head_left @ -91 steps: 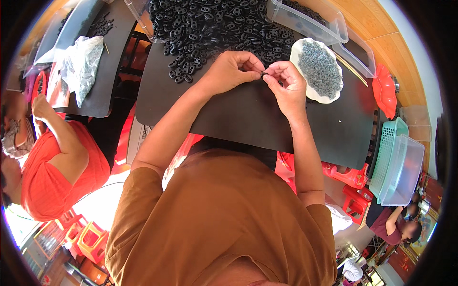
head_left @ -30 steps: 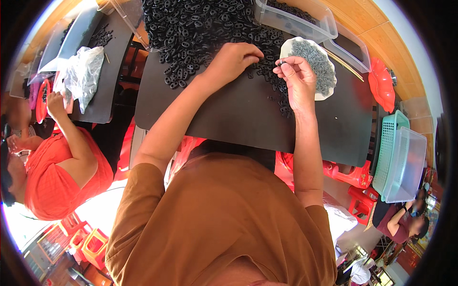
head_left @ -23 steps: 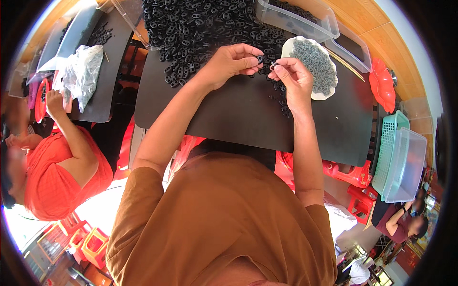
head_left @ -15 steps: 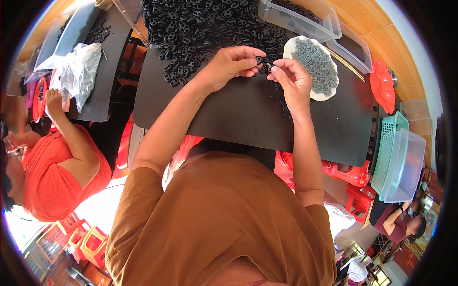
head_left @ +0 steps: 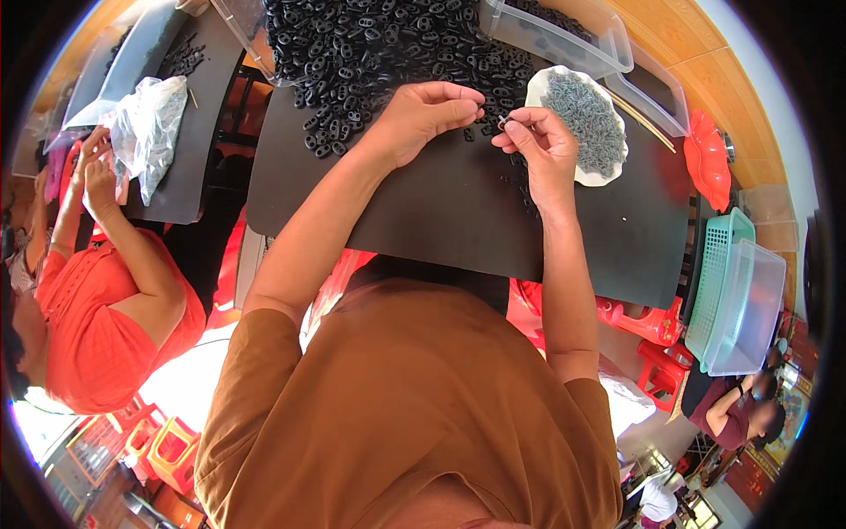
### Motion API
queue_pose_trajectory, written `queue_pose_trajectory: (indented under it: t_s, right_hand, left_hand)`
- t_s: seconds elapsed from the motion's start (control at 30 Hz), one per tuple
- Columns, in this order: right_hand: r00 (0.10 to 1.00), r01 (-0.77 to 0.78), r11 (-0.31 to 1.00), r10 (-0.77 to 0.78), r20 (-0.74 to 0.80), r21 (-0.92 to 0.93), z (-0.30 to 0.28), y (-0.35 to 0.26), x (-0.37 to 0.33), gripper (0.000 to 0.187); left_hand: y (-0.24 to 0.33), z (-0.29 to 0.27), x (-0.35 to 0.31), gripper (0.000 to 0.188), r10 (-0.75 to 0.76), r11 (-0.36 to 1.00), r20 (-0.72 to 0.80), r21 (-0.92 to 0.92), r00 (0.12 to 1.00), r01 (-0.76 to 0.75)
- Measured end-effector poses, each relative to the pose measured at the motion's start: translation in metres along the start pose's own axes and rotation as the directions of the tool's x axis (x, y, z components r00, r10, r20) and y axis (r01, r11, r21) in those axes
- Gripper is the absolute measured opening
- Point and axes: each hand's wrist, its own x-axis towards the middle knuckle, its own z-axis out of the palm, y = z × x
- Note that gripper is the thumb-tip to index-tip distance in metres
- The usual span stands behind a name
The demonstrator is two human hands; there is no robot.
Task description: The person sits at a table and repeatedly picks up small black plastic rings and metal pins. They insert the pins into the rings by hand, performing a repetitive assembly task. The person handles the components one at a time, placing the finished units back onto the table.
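My left hand (head_left: 427, 122) is closed in a pinch at the front edge of a big heap of black two-hole plastic pieces (head_left: 370, 53). A small black piece (head_left: 481, 109) just shows at its fingertips. To the right, my right hand (head_left: 539, 141) pinches a tiny pale-and-dark part (head_left: 503, 122), too small to name for sure. A narrow gap separates the two hands' fingertips. Beside my right hand lies a white scalloped plate (head_left: 535, 86) piled with small grey spring-like parts (head_left: 586, 123). Several tiny black bits (head_left: 527, 196) are scattered below my right hand on the dark table (head_left: 423, 220).
Clear plastic bins (head_left: 564, 44) stand behind the heap. A red scalloped dish (head_left: 708, 159) and a green basket (head_left: 718, 273) are at the right. At the left, a co-worker in red (head_left: 115, 322) sits at another table with a clear plastic bag (head_left: 154, 132).
My hands have drawn slightly apart, the left fingertips shifting a little left. The black piece shows less at the left fingertips. The co-worker's second hand has come up near the bag.
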Motion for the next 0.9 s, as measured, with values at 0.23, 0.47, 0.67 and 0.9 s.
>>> queue_pose_trajectory:
  t_s: [0.23, 0.47, 0.67, 0.9]
  right_hand:
    - [1.0, 0.006, 0.998, -0.006, -0.004, -0.058, 0.0015, -0.0004, -0.0017, 0.008]
    - [1.0, -0.008, 0.994, 0.009, 0.001, -0.112, 0.0055, -0.0001, -0.0035, 0.008]
    - [1.0, 0.008, 0.991, -0.009, -0.007, -0.135, 0.0062, 0.0019, -0.0041, 0.009]
    - [1.0, 0.01, 0.988, -0.013, -0.017, -0.154, 0.0069, 0.0019, -0.0048, 0.009]
  left_hand:
    - [-0.0033, -0.0017, 0.0004, 0.022, 0.134, 0.969, 0.047, 0.205, 0.99, -0.14]
    - [-0.003, 0.0008, -0.001, 0.023, 0.146, 0.959, 0.095, 0.231, 0.985, -0.165]
    - [-0.0038, 0.0021, -0.002, 0.027, 0.113, 0.951, 0.096, 0.279, 0.989, -0.135]
    - [-0.0003, 0.0055, -0.0053, 0.029, 0.12, 0.932, 0.099, 0.331, 0.988, -0.146]
